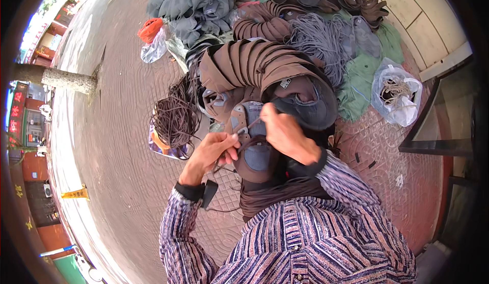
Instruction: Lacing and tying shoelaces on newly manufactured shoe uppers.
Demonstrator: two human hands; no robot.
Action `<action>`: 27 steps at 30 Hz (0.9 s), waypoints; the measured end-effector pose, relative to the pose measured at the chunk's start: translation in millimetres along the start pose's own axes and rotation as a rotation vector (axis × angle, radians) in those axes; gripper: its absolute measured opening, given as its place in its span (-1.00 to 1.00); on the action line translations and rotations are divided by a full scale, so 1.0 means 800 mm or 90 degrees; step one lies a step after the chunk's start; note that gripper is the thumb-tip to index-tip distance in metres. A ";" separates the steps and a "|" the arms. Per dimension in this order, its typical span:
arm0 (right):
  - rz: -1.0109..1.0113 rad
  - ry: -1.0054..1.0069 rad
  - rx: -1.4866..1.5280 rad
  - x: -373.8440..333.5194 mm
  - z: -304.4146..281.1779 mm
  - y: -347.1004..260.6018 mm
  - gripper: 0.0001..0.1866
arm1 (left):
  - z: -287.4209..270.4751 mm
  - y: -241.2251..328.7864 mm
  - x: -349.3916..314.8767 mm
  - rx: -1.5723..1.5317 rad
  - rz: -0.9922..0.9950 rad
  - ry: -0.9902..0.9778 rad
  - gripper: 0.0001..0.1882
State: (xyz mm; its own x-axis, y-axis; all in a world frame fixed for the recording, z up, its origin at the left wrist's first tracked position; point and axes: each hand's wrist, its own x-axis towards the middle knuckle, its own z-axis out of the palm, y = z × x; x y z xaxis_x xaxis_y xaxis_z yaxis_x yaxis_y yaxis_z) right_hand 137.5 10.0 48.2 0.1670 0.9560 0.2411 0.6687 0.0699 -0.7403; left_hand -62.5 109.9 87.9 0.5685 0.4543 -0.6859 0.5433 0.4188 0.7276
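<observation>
Hat: brown hat [257,154] sits in your lap, just below the stacked brown hats [254,67].
Left hand: your left hand [216,151] pinches a dark cord [239,142] at the hat's left edge.
Right hand: your right hand [285,133] pinches the cord end above the hat.

The hat [257,154] under the left hand [216,149] was brown with a grey-blue mesh panel. Just beyond the right hand [282,133], the stacked hats [254,65] were brown, one [305,103] lined grey-blue. Left of the left hand, the cords [175,113] were dark brown; far beyond the right hand, another cord pile [321,39] was grey. The sleeves [356,197] carried purple, white and rust stripes, with black cuffs. Right of the right hand, a bag [400,93] was white on green cloth [361,75]. The paving [122,146] was reddish-brown.
</observation>
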 end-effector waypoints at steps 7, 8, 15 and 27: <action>0.271 0.118 0.581 -0.023 -0.112 -0.016 -0.85 | 0.035 0.011 -0.051 -0.710 0.375 -0.083 -0.71; 0.237 0.096 0.726 -0.017 -0.111 -0.019 -0.85 | 0.041 0.017 -0.051 -0.674 0.400 -0.055 -0.60; 0.152 0.084 1.107 0.004 -0.098 -0.004 -0.82 | 0.033 -0.028 -0.024 -0.740 0.370 0.080 -0.41; 0.192 0.536 0.843 -0.069 -0.178 0.098 -0.78 | 0.079 -0.024 -0.015 -0.750 0.204 0.096 -0.56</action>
State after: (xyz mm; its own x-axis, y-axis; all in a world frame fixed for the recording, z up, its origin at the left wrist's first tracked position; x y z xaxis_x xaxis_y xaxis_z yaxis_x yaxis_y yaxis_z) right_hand 283.6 -77.8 66.4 0.8050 0.5881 -0.0781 -0.4576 0.5316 -0.7128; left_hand -41.1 46.7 81.8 0.4545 0.7210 -0.5231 -0.5417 0.6899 0.4802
